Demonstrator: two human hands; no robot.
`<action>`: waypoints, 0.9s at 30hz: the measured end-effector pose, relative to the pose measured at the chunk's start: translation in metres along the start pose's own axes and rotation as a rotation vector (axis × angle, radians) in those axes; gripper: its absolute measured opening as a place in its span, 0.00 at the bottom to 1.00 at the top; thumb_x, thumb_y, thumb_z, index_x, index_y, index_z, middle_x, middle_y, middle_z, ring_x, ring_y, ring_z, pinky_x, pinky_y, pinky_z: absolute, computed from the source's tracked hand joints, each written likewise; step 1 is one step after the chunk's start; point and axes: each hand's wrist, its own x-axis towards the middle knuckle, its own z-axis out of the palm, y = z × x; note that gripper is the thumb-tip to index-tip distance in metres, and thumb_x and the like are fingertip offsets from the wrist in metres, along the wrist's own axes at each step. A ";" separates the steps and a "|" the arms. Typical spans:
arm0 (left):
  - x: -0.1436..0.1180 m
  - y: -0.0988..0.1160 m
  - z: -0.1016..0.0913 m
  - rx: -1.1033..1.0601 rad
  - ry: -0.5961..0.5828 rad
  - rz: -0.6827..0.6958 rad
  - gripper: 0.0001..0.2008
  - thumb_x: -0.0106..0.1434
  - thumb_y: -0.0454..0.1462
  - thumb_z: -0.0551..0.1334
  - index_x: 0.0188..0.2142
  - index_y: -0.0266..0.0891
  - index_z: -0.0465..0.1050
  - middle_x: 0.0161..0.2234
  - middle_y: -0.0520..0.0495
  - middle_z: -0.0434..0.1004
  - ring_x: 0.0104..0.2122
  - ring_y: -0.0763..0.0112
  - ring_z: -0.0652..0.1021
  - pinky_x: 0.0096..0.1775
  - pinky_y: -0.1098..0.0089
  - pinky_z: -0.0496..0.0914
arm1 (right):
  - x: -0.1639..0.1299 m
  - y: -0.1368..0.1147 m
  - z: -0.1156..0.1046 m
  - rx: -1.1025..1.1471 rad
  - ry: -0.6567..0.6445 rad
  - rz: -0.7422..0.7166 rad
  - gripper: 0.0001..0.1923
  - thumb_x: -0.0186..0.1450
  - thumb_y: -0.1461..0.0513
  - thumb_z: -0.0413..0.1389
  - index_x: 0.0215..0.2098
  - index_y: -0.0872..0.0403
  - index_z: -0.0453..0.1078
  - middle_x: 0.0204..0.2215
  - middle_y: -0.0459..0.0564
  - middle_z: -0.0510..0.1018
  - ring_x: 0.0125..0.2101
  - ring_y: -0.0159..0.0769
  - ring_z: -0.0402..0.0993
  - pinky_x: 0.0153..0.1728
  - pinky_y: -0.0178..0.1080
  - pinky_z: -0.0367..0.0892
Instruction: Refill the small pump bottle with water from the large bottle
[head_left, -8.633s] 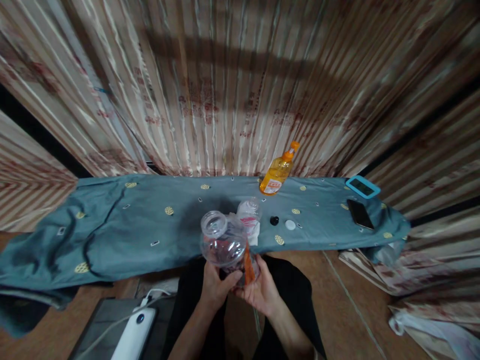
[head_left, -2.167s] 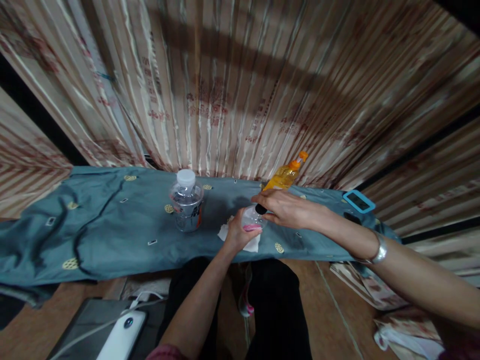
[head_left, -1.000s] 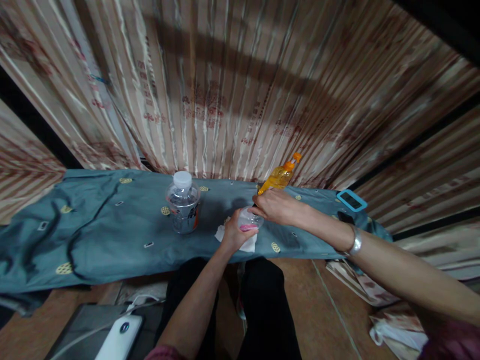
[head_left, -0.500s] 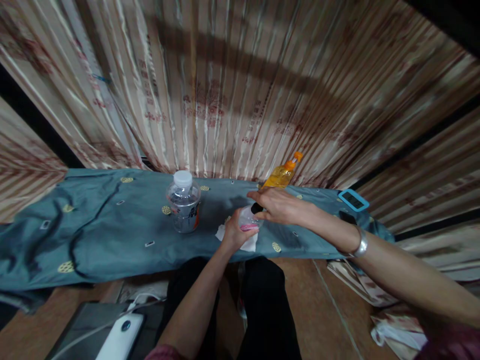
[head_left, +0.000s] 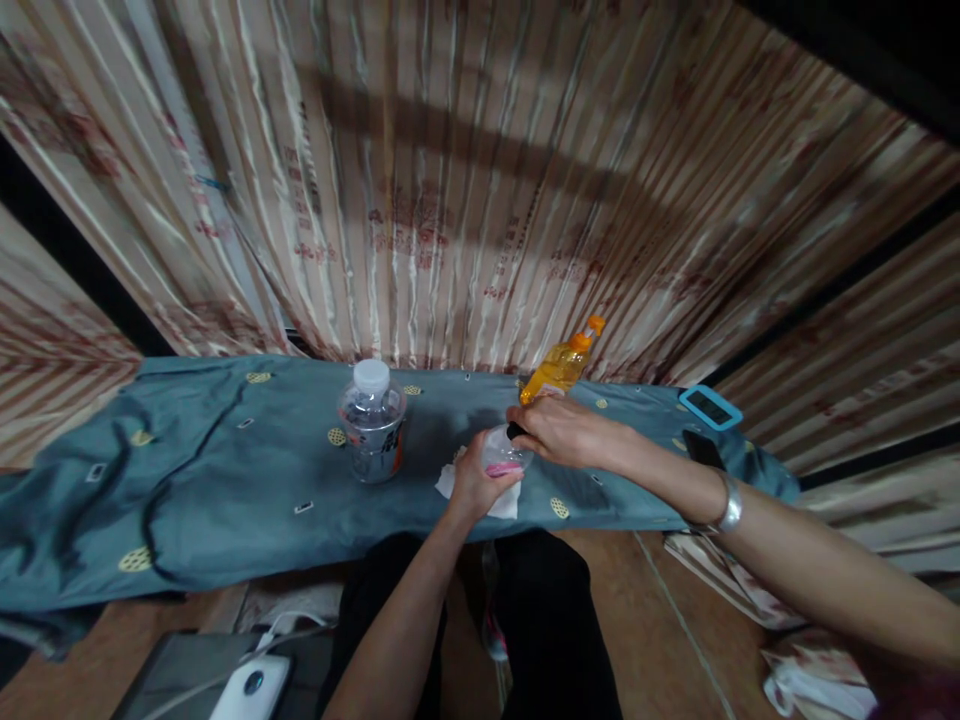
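My left hand (head_left: 476,483) is wrapped round the side of a small clear container (head_left: 496,447) with a pink band. Fingers of my right hand (head_left: 561,428) are closed on a small black piece (head_left: 514,431) at the container's upper right; whether it is a cap or a handle I cannot tell. Under the container lies a crumpled white tissue (head_left: 504,503). Just behind my right hand stands a bottle of yellow-orange liquid (head_left: 559,366) with an orange top, tilted in view. To the left is a large clear plastic bottle (head_left: 373,430) with a white cap.
A blue-green patterned cloth (head_left: 247,480) covers the narrow table. At its right end are a blue-framed digital display (head_left: 711,407) and a black phone-like object (head_left: 703,450). A pleated curtain (head_left: 420,200) hangs behind. Low at left lies a white device (head_left: 255,688) with a cable.
The view has shifted slightly, so the table things sit a little lower. My right hand has tilted slightly at the black piece, and both hands keep their hold.
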 end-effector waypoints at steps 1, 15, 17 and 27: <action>0.000 0.001 0.000 -0.002 0.001 -0.001 0.35 0.45 0.32 0.77 0.52 0.43 0.71 0.47 0.49 0.84 0.48 0.57 0.83 0.53 0.55 0.76 | 0.000 -0.001 0.001 0.001 0.000 0.011 0.15 0.74 0.55 0.57 0.53 0.57 0.71 0.42 0.50 0.78 0.41 0.37 0.78 0.45 0.46 0.76; 0.000 0.000 0.001 0.011 0.002 -0.001 0.34 0.47 0.33 0.76 0.53 0.43 0.70 0.48 0.48 0.83 0.49 0.57 0.83 0.55 0.55 0.74 | -0.001 0.006 0.020 0.240 0.120 0.097 0.17 0.73 0.53 0.58 0.53 0.56 0.72 0.44 0.52 0.78 0.43 0.38 0.78 0.47 0.48 0.76; 0.000 -0.001 0.000 0.018 0.011 0.021 0.34 0.47 0.34 0.76 0.54 0.43 0.69 0.49 0.47 0.83 0.50 0.55 0.82 0.56 0.54 0.74 | -0.008 0.013 0.031 0.336 0.201 0.136 0.19 0.73 0.52 0.57 0.55 0.56 0.71 0.47 0.53 0.78 0.45 0.40 0.78 0.48 0.49 0.75; -0.001 -0.004 -0.010 0.055 -0.043 0.064 0.32 0.48 0.33 0.74 0.53 0.45 0.71 0.51 0.46 0.82 0.52 0.54 0.81 0.56 0.56 0.74 | 0.019 0.005 0.159 0.633 0.233 0.437 0.20 0.72 0.54 0.59 0.59 0.54 0.69 0.54 0.55 0.74 0.50 0.42 0.76 0.49 0.50 0.75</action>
